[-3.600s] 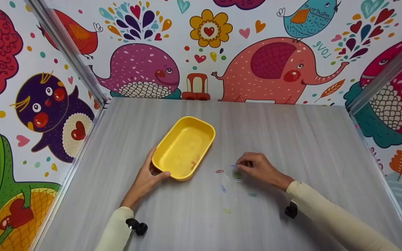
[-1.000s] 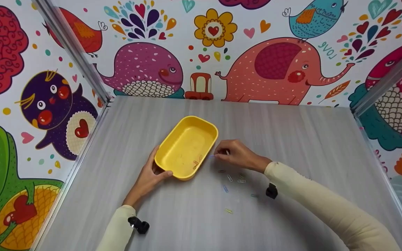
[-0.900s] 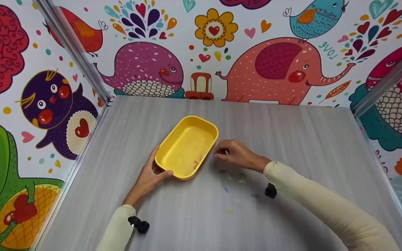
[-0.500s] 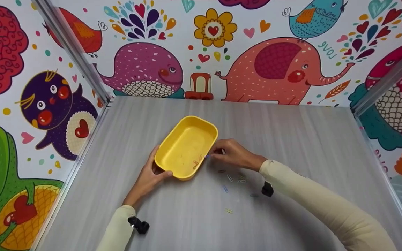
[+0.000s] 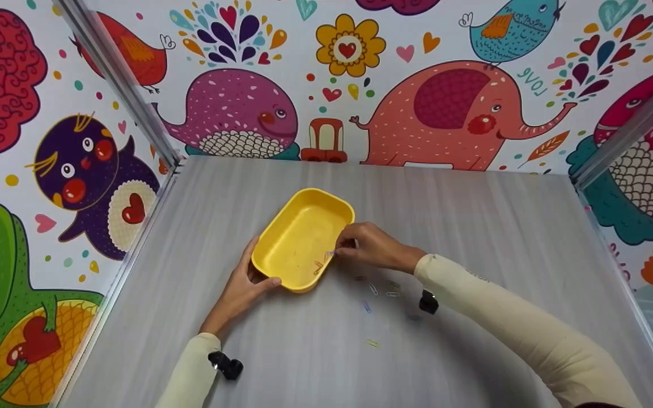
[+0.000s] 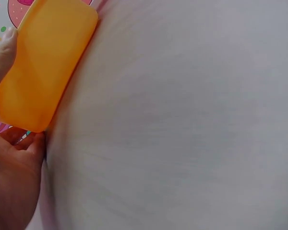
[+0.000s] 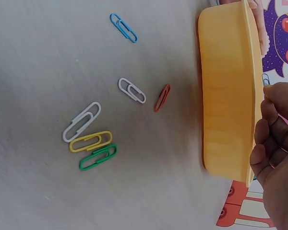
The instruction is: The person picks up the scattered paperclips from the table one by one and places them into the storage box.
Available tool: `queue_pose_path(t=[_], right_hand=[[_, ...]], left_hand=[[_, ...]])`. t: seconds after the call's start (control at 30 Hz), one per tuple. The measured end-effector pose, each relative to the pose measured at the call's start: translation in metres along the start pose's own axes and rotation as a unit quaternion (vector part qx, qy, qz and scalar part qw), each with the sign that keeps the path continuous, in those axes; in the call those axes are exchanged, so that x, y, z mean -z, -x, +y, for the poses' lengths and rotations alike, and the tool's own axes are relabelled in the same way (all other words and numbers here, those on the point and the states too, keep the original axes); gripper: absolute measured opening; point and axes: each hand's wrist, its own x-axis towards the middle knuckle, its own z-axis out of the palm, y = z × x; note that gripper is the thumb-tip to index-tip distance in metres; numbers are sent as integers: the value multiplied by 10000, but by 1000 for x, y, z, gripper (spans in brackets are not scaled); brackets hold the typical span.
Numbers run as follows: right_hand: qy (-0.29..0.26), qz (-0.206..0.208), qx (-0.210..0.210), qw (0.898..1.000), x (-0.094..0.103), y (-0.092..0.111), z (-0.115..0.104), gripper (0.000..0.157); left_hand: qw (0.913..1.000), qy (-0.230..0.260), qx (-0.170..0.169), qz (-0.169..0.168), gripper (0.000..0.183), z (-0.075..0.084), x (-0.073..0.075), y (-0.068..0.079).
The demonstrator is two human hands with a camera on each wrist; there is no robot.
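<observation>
head view: the left hand (image 5: 238, 292) gripped the yellow tray (image 5: 289, 243) at its near left corner, thumb over the rim; the right hand (image 5: 372, 246), fingertips brought together, pinched a blue paper clip (image 5: 330, 253) at the right rim, where a slipping hold could have dropped it outside. left wrist view: open tabletop (image 6: 182, 120) bordered the yellow tray, so a knock might have slid it. right wrist view: loose paper clips (image 7: 90, 142) lay apart from the outer wall, where a low sweep could have scattered them
</observation>
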Motion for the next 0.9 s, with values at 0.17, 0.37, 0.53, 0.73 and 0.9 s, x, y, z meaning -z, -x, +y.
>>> queue_pose_path(t=[0.17,0.37,0.53,0.73,0.9], right_hand=[[131,-89,-32,9999,-2,-5,-2,23],[133,-126,27,9998,-3,-9,-3,17],[101,-162,10,9998,-3,-16,-3,16],[278,-210,-50,9994,-3,-26,-3,15],[405,-247,-22,9989,-3,-33,-6,13]], left_hand=[[10000,-2,12,-7,111,0,0,0],[9999,-115,19,-6,109,-1,-1,1],[10000,-68,15,3,110,0,-1,0],[10000,-16,4,3,110,-1,0,0],[9999,92,-50,-20,110,-2,0,0]])
